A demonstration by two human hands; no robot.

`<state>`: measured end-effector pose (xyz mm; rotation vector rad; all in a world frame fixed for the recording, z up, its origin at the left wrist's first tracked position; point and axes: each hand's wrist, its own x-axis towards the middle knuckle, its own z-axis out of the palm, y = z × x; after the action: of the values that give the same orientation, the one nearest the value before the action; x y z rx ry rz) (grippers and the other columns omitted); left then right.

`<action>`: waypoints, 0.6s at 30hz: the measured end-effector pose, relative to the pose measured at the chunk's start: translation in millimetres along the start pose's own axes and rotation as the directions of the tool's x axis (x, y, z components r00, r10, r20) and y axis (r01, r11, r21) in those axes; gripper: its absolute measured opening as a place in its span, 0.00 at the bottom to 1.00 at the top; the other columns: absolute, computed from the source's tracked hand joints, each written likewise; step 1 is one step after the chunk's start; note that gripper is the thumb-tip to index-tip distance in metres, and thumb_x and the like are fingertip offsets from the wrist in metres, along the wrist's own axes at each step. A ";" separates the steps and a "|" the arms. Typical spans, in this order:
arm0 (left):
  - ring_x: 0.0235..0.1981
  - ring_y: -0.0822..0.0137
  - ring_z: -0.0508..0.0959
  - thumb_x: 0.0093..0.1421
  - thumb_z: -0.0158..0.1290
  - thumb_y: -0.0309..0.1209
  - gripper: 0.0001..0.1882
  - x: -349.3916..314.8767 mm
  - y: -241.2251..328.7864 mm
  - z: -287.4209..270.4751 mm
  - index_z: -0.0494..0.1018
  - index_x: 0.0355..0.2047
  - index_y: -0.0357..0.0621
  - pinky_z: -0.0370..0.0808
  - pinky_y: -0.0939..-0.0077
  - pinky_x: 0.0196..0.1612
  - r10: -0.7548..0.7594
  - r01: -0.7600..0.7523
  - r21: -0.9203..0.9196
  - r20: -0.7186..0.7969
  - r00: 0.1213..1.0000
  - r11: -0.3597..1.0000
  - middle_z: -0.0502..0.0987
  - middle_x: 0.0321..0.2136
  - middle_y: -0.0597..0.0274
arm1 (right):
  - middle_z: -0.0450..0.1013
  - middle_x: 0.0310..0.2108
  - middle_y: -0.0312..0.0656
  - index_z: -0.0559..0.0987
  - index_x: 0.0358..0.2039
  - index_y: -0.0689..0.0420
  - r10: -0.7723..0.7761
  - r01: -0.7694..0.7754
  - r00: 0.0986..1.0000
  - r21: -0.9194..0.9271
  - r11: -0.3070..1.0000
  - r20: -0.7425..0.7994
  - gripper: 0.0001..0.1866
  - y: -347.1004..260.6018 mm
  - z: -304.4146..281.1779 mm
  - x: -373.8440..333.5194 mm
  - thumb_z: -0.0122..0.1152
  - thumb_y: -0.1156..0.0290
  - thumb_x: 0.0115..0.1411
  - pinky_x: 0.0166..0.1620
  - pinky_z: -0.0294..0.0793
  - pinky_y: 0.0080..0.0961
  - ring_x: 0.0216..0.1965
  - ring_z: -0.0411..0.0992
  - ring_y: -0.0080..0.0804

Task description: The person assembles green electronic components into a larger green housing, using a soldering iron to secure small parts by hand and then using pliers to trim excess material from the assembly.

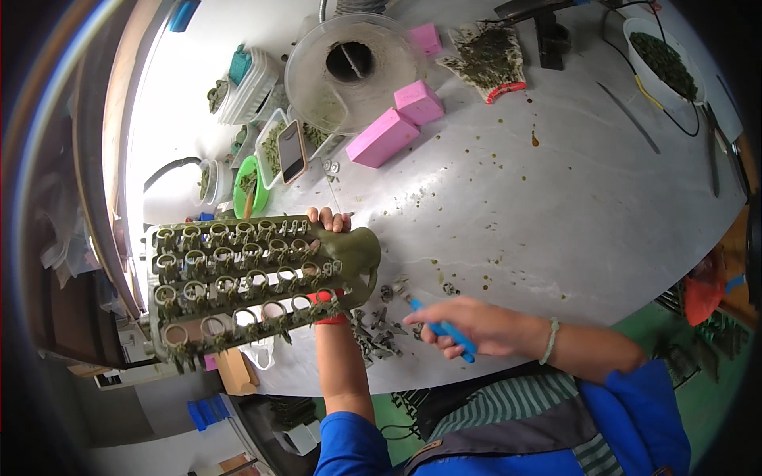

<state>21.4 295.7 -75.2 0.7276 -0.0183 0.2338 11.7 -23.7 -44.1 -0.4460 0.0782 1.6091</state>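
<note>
My left hand (329, 220) is closed on the far edge of an olive-green rack of rings (349, 250), its fingers curled over beside the rounded end. Several rows of bars on the rack carry ring-shaped pieces, and the whole thing is raised and tilted over the left of the table. The rack hides most of that hand. My right hand (484, 325) is wrapped round a blue-handled tool (446, 327), whose tip points toward the rack without touching it. Small dark grey-green pieces (379, 337) lie in a loose pile on the table, between the rack and this hand.
Pink blocks (383, 138) stand near a round clear basin (305, 79). At the left are a phone (293, 151), a green bowl (248, 190) and stacked plastic tubs (258, 83). A stained glove (488, 59), a white bowl (665, 59) of green bits and thin metal tools (631, 119) lie far right.
</note>
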 end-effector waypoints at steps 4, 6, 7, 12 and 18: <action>0.31 0.64 0.66 0.61 0.51 0.38 0.12 -3.8 7.5 -2.4 0.63 0.38 0.47 0.66 0.66 0.53 0.010 -0.010 -0.013 -0.043 0.999 1.000 0.62 0.26 0.62 | 0.68 0.33 0.41 0.70 0.46 0.64 0.095 -0.098 0.995 0.479 0.872 0.030 0.29 1.7 -23.6 10.2 0.65 0.50 0.59 0.33 0.73 0.22 0.29 0.66 0.25; 0.32 0.64 0.66 0.62 0.50 0.39 0.12 -4.8 10.6 -5.4 0.63 0.38 0.47 0.65 0.67 0.53 0.020 -0.020 -0.013 -0.020 1.000 1.000 0.63 0.26 0.62 | 0.68 0.35 0.44 0.69 0.46 0.65 0.106 -0.100 0.994 0.498 0.861 0.016 0.32 -1.9 -13.5 7.0 0.65 0.48 0.57 0.36 0.76 0.27 0.31 0.68 0.29; 0.32 0.64 0.66 0.63 0.49 0.39 0.11 -7.3 11.9 -5.0 0.63 0.38 0.47 0.65 0.67 0.54 0.025 -0.026 -0.016 -0.049 0.998 1.000 0.63 0.26 0.62 | 0.68 0.35 0.43 0.69 0.50 0.65 0.110 -0.091 0.994 0.440 0.893 -0.018 0.32 -8.5 1.7 -1.8 0.62 0.48 0.60 0.38 0.76 0.27 0.32 0.67 0.29; 0.34 0.63 0.67 0.65 0.45 0.38 0.10 -10.0 11.2 11.4 0.63 0.39 0.47 0.64 0.68 0.53 0.043 -0.047 -0.030 -0.135 0.990 0.998 0.62 0.26 0.62 | 0.68 0.40 0.41 0.66 0.58 0.63 0.112 -0.107 0.994 0.241 0.965 -0.010 0.33 -9.7 18.4 -17.4 0.58 0.50 0.64 0.41 0.74 0.26 0.36 0.66 0.27; 0.33 0.65 0.69 0.65 0.48 0.41 0.13 -13.6 9.3 21.2 0.64 0.40 0.47 0.66 0.67 0.55 -0.002 -0.003 -0.044 -0.116 0.993 0.999 0.65 0.29 0.63 | 0.67 0.35 0.36 0.65 0.61 0.61 -0.346 0.266 0.936 -0.775 0.573 0.065 0.38 2.2 24.9 -20.0 0.66 0.50 0.58 0.39 0.69 0.22 0.40 0.65 0.22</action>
<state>7.4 285.6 -54.6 0.6694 0.0869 0.2749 4.1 -35.0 -15.2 -1.1496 -0.6370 1.1951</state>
